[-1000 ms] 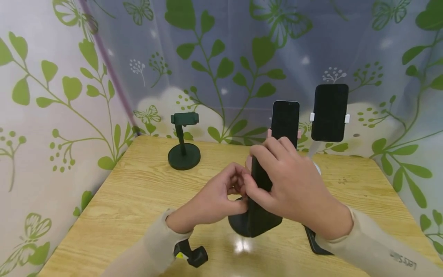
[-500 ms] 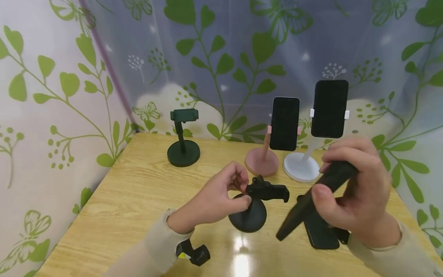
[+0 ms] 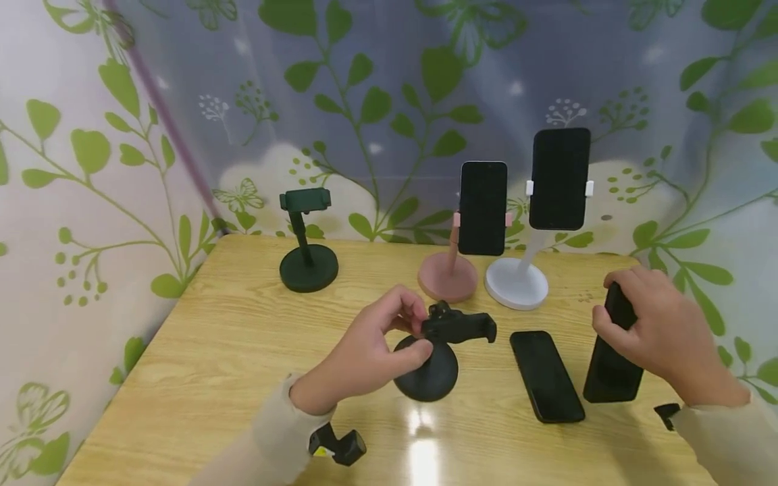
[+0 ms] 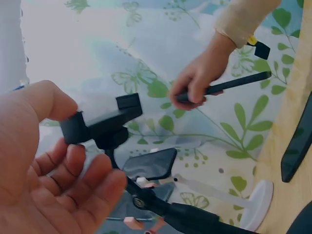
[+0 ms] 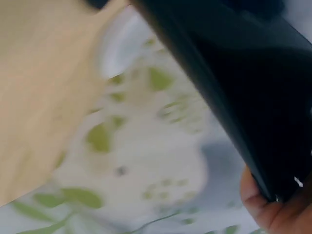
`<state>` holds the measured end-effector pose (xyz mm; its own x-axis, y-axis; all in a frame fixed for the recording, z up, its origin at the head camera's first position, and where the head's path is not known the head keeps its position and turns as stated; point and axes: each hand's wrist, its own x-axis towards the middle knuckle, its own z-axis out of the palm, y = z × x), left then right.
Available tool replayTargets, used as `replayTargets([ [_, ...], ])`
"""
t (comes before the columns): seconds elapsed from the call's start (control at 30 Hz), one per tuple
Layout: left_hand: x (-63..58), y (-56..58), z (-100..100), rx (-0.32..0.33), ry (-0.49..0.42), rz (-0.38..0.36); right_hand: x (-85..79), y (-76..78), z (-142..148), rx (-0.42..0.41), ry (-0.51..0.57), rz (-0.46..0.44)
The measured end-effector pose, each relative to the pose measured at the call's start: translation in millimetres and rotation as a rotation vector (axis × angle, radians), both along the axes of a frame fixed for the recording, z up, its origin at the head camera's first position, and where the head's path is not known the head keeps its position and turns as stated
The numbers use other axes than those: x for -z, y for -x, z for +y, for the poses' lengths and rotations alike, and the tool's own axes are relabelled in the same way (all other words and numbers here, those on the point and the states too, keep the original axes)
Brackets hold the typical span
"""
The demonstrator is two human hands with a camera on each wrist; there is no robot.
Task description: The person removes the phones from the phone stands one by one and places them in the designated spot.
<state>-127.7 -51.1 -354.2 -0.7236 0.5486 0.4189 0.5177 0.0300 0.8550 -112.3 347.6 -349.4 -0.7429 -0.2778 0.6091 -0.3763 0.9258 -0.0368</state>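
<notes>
My left hand [image 3: 377,347] pinches the end of the clamp on a black phone stand [image 3: 458,329], whose round base sits on the table. In the left wrist view the thumb and fingers close on one end of that clamp [image 4: 105,124], and no phone is in it. To the right, my right hand [image 3: 665,331] grips a black smartphone [image 3: 610,371] by its upper end, with the lower end tipped toward the tabletop. The same phone [image 5: 243,87] fills much of the right wrist view. Another black smartphone [image 3: 547,378] lies flat between the stand and the right hand.
Behind stand a pink phone stand [image 3: 448,278] and a white phone stand [image 3: 516,283], each bearing an upright phone. A dark green phone stand [image 3: 308,270] with no phone stands back left. Patterned cloth [image 3: 389,108] backs the wooden table [image 3: 243,351].
The right hand has carried the phone away from the black stand, over to the right side past the flat phone. The left hand keeps its hold on the stand's clamp.
</notes>
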Motion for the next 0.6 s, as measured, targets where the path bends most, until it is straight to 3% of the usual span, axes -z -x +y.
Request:
replayTargets([
  [0.2, 6.6, 1.3, 1.9, 0.008, -0.049, 0.031, 37.5, 12.0, 44.7, 0.043, -0.113, -0.197],
  [0.4, 5.1, -0.7, 0.8, 0.028, -0.075, -0.083, 66.6, 23.8, 63.0, 0.065, -0.221, -0.439],
  [0.6, -0.7, -4.3, 3.0, 0.019, -0.055, -0.157, 84.6, 31.3, 69.1, 0.093, -0.223, -0.644],
])
